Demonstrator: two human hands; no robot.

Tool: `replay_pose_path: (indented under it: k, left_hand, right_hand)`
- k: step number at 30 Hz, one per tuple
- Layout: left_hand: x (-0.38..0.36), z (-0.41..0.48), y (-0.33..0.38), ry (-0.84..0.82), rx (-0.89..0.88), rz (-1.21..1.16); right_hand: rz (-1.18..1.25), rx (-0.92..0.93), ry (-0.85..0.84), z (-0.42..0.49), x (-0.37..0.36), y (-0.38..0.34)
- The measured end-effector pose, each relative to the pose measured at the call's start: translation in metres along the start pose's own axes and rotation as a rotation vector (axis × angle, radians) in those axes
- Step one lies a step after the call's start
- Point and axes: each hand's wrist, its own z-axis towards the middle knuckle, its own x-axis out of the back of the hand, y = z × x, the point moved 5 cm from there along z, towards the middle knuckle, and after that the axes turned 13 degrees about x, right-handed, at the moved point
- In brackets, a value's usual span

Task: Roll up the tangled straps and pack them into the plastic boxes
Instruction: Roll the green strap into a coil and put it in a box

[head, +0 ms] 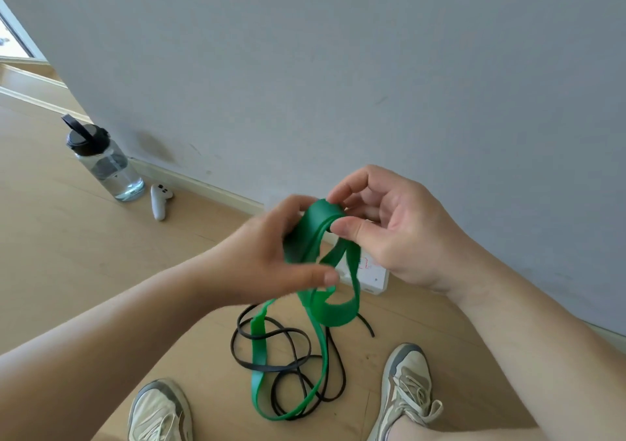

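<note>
Both hands raised in front of the wall point(338, 67). Right hand point(389, 234): thumb and forefinger pinch the top fold of the green strap point(306, 237), other fingers loosely curled. Left hand point(267, 257): fingers curl round the same fold from the other side, thumb below it. The rest of the strap hangs in loops to the floor point(67, 254), lying across the black strap point(271, 368) between two shoes point(406, 383). Bottle point(108, 166) and controller point(158, 200) stand by the wall, far left.
</note>
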Motion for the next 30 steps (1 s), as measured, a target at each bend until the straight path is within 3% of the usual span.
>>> replay_pose_path:
  k: [3, 8, 12, 16, 22, 24, 28, 30]
  left_hand:
    - [-0.016, 0.004, -0.01, -0.005, 0.055, 0.028]
    - [0.006, 0.006, -0.002, 0.011, 0.15, -0.235]
    - [0.023, -0.004, 0.021, 0.145, 0.103, -0.283]
    - [0.017, -0.015, 0.036, 0.193, -0.003, -0.153]
    - [0.01, -0.011, 0.033, 0.206, -0.075, -0.184]
    - [0.011, -0.004, 0.023, 0.162, -0.031, -0.096]
    - [-0.005, 0.007, -0.005, 0.024, 0.099, 0.323]
    - [-0.011, 0.007, -0.014, -0.031, 0.154, 0.381]
  right_hand:
    - [-0.04, -0.03, 0.014, -0.001, 0.003, 0.001]
    - [-0.192, -0.083, 0.057, -0.004, 0.026, 0.013]
    - [-0.257, -0.144, -0.041, -0.01, 0.028, 0.021]
    - [-0.142, -0.062, -0.125, -0.009, 0.014, 0.01]
    - [-0.134, -0.004, -0.105, -0.003, 0.004, 0.001]
    - [-0.235, 0.023, -0.118, -0.002, 0.001, 0.001]
    - [-0.339, 0.037, -0.15, -0.002, -0.002, 0.006]
    - [-0.402, 0.025, -0.144, -0.002, 0.003, 0.009]
